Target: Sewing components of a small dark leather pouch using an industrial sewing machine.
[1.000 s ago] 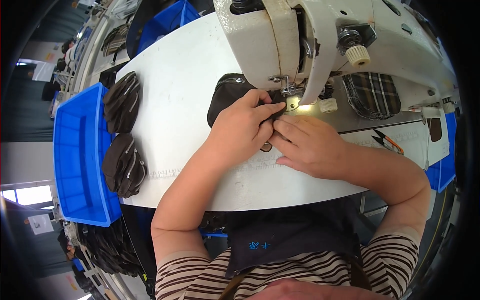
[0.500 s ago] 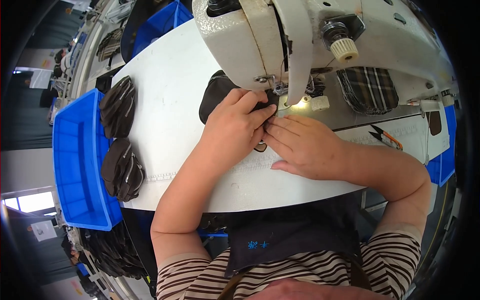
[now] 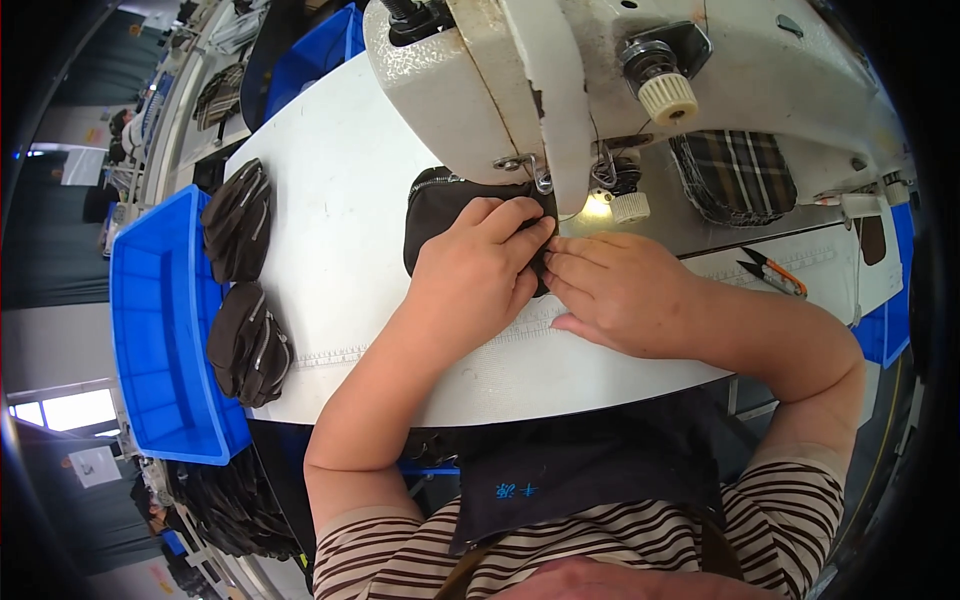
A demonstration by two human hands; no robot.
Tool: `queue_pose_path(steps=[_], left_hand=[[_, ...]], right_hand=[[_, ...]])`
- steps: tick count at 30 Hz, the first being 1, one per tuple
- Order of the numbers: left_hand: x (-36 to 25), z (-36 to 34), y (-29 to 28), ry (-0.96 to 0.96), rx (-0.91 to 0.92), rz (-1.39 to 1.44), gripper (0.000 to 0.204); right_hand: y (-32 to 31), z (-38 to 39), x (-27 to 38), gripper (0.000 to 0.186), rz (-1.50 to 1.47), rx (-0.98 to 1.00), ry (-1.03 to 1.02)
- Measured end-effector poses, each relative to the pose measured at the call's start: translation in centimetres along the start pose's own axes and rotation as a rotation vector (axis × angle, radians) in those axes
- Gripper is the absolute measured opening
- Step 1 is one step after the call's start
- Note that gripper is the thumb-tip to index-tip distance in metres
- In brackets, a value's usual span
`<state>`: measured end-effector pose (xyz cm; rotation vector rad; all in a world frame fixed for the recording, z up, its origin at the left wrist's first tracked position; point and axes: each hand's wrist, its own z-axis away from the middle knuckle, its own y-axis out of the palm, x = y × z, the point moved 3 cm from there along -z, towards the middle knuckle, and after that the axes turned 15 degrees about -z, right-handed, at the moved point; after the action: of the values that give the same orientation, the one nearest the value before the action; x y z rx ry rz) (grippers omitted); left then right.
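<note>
Well to the left of your left hand, a blue plastic bin (image 3: 160, 330) sits at the edge of the white surface (image 3: 340, 230). Between the bin and your hand, two stacks of dark fabric pieces (image 3: 240, 222) lie on the surface, one behind the other, both well apart from your grip.

Your left hand (image 3: 475, 275) rests palm down on the dark fabric pouch (image 3: 440, 205), which lies flat on the surface, partly under the head of the sewing machine (image 3: 600, 70). A zip edge shows along the pouch's far side. Your left grip is pressed together: fingers closed side by side, tips bearing on the pouch's right edge just in front of the needle area. How much of the pouch lies beneath your palm cannot be told.

Your right hand (image 3: 625, 290) lies just beside the left, fingertips touching the left fingertips at the pouch's edge. Its fingers are also drawn together, pressing down on the fabric rather than pinching it; the thumb stretches along the surface.

Just behind both grips, the machine lamp (image 3: 598, 205) glows by the needle bar. Behind and to the right of your right hand, a plaid fabric piece (image 3: 735, 175) lies on the machine bed. Further right, orange-handled thread snips (image 3: 772, 272) lie on the surface, well apart from your grip.
</note>
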<state>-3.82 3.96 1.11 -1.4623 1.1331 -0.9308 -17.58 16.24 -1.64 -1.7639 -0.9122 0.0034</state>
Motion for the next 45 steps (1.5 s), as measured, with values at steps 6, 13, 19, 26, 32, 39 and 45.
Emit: queue_pose_path(steps=[6, 13, 19, 26, 32, 39, 45], left_hand=[[-0.7, 0.0, -0.1, 0.02, -0.03, -0.021, 0.045], [-0.1, -0.1, 0.2, 0.004, -0.047, -0.018, 0.048], [0.6, -0.5, 0.5, -0.031, -0.031, -0.001, 0.053], [3.6, 0.0, 0.4, 0.04, 0.098, 0.396, 0.062], [3.6, -0.5, 1.8, -0.034, -0.032, 0.369, 0.029], [3.6, -0.6, 2.3, -0.173, -0.039, 0.511, 0.021], [0.3, -1.2, 1.5, -0.138, -0.204, 0.113, 0.036]], right_hand=[[-0.4, 0.1, 0.1, 0.036, 0.012, 0.022, 0.02], [-0.4, -0.1, -0.4, 0.034, 0.034, 0.001, 0.065], [-0.6, -0.1, -1.1, 0.034, 0.044, -0.028, 0.1], [-0.6, -0.1, -1.0, 0.031, 0.145, -0.072, 0.054], [-0.4, -0.2, -0.8, 0.027, 0.133, -0.05, 0.078], [-0.3, -1.1, -3.2, 0.018, 0.173, -0.192, 0.214], [-0.3, -1.0, -3.6, 0.015, 0.24, -0.233, 0.22]])
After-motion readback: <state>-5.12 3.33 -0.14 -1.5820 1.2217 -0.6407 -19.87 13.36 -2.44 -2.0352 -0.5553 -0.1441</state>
